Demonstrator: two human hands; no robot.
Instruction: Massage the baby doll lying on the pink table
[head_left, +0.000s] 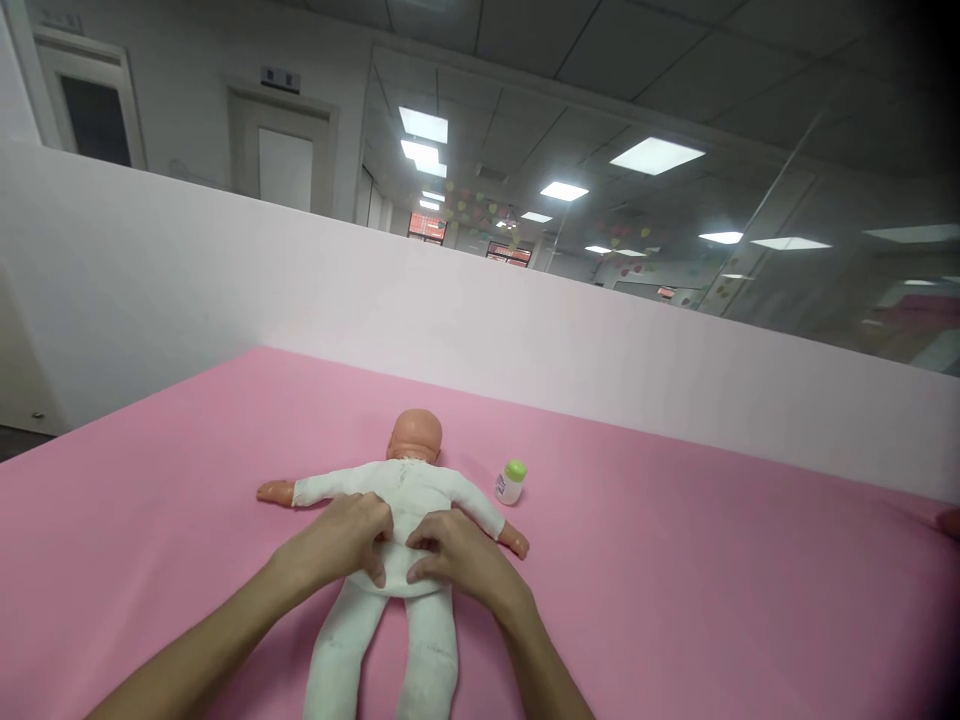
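Observation:
A baby doll [401,490] with a white cloth body lies stretched out on the pink surface, the back of its bald head toward me. My left hand [351,535] rests on the left part of its lower back, fingers curled and thumb held apart from them. On the right part, my right hand [457,555] touches the cloth in a similar way, with a gap between thumb and bent forefinger. The fingertips of both hands are partly hidden. A small clear jar with a green lid [511,484] stands to the right of the doll's shoulder.
The pink padded surface [660,560] runs up to a low white partition [525,340]. Clear glass [600,230] rises above it, with ceiling lights beyond. Something brownish [949,521], too little shown to name, sits at the right edge. Doors [283,160] are at the back left.

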